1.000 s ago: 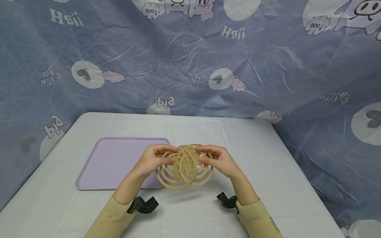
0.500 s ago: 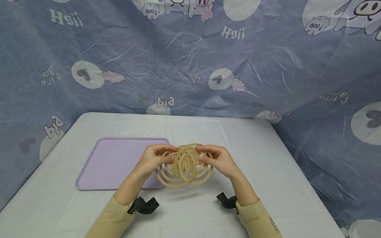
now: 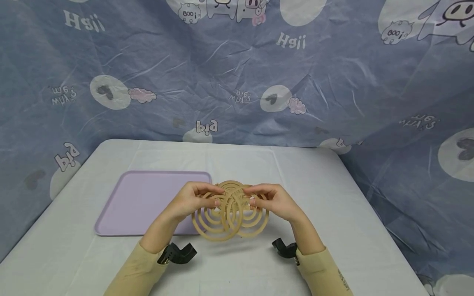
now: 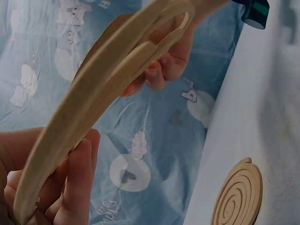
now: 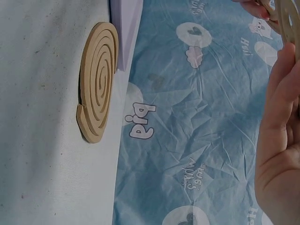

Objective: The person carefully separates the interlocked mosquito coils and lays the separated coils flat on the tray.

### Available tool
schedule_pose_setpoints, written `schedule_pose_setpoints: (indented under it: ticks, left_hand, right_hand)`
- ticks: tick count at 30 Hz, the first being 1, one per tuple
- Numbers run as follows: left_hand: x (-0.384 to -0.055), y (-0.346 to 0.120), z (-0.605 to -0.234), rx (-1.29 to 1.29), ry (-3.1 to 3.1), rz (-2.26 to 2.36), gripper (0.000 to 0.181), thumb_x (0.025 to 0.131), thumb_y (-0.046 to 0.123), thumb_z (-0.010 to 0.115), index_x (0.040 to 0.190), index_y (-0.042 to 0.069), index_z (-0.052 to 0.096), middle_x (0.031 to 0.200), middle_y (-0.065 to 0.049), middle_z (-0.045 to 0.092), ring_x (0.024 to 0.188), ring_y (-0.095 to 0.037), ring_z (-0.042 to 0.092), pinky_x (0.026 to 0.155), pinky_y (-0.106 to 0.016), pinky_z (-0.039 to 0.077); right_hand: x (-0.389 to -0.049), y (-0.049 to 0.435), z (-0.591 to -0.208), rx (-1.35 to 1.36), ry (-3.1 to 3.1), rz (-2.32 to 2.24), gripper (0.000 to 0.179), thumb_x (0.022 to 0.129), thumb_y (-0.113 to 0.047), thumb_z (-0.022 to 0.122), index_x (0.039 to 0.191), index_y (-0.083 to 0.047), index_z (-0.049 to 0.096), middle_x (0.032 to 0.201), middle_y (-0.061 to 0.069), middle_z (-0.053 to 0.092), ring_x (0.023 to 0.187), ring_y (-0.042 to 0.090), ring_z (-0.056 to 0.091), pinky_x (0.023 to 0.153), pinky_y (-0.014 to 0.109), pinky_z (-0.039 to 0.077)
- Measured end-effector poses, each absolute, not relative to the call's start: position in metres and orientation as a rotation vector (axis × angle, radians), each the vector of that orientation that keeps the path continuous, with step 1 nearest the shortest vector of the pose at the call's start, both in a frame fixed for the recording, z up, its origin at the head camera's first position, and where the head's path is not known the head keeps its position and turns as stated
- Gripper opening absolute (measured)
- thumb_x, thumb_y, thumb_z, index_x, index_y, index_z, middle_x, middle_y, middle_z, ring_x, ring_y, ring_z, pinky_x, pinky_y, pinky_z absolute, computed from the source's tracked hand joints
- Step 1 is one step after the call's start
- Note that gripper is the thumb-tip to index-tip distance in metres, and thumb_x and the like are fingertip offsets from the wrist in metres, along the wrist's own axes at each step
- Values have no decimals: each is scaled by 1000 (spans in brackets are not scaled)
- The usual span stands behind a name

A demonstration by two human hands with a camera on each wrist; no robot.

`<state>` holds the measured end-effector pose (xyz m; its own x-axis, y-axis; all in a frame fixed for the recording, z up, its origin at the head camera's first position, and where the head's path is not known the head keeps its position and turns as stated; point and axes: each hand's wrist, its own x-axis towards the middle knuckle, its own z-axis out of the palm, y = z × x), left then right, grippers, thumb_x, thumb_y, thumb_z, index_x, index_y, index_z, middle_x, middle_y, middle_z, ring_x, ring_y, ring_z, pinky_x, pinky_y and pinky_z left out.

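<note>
Both hands hold up a tan, wood-like openwork piece of overlapping concentric rings above the table. My left hand pinches its left side between thumb and fingers; my right hand pinches the right side likewise. Seen nearly edge-on in the left wrist view, the piece is a long tan band between the two hands. A separate flat tan spiral lies on the table beyond the held piece, partly hidden behind it in the head view.
A lilac tray lies on the white-covered table, left of and behind the hands. Blue printed cloth hangs at the back and sides. A black curved mount sits on each wrist. Something white shows at the lower right corner.
Both hands have shifted slightly down in the head view. The held ring piece has tilted, its lower edge dropping nearer to me, and more of the spiral behind shows above it.
</note>
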<state>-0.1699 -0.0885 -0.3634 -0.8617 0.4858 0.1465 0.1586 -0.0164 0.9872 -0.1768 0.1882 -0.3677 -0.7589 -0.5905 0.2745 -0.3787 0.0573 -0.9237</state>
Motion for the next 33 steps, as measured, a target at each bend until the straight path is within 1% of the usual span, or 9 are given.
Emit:
schedule_pose_setpoints:
  ticks: [2,5,8,12,15,19,23,30,33]
  left_hand:
    - [-170,-87,-364,666,2035,1995,31,80,-1,70,109,-10,64,106,-15,65,89,-13,62,75,-26,53]
    - [-169,-85,-364,627,2037,2056,32,79,-1,70,109,-10,64,106,-13,66,94,-13,61,79,-26,52]
    - [-168,-83,-364,577,2012,2138,33,79,-3,69,110,-11,63,103,-9,68,91,-14,62,78,-26,52]
    - [-166,-80,-364,514,1984,2235,34,79,-4,69,111,-12,62,98,-3,70,83,-13,63,74,-25,53]
    - [-166,-79,-364,504,1973,2257,34,79,-5,70,111,-13,61,96,-1,70,81,-12,63,73,-24,53]
    - [-168,-83,-364,569,1968,2192,33,79,-4,70,110,-13,61,98,-4,69,82,-13,64,72,-25,54]
    - [-170,-89,-363,648,1981,2097,32,80,-2,69,110,-13,62,102,-11,68,84,-13,64,72,-25,54]
    - [-170,-92,-360,705,1969,1991,33,80,-2,69,110,-13,62,110,-19,65,90,-14,63,73,-27,55]
    - [-170,-92,-362,698,1993,1998,33,81,-1,69,111,-12,62,109,-18,65,90,-13,63,74,-27,54]
  right_hand:
    - [-177,188,-368,-985,2171,-1800,30,88,1,62,117,11,59,117,23,60,80,14,62,64,30,54]
    - [-177,187,-368,-990,2186,-1848,30,88,3,61,117,12,58,115,23,61,80,14,62,63,28,54]
    - [-177,185,-369,-1005,2182,-1922,30,88,4,61,117,12,57,109,14,65,69,14,59,58,26,52]
    - [-177,181,-370,-1008,2169,-2023,31,86,5,63,116,13,57,103,2,68,66,14,58,57,25,51]
    - [-177,180,-371,-1012,2172,-2050,31,86,6,63,115,13,57,100,0,68,64,14,57,55,25,50]
    - [-176,182,-370,-1000,2162,-2013,31,86,4,63,115,13,57,101,1,68,66,14,58,56,24,51]
    - [-175,185,-368,-1005,2161,-1931,30,88,3,62,116,12,58,103,5,67,68,14,59,58,25,51]
    - [-176,191,-366,-1036,2174,-1796,30,88,2,62,117,7,61,114,11,64,65,18,58,59,31,53]
    - [-176,192,-365,-1039,2183,-1796,30,88,2,62,118,7,60,107,14,65,64,18,58,57,31,52]
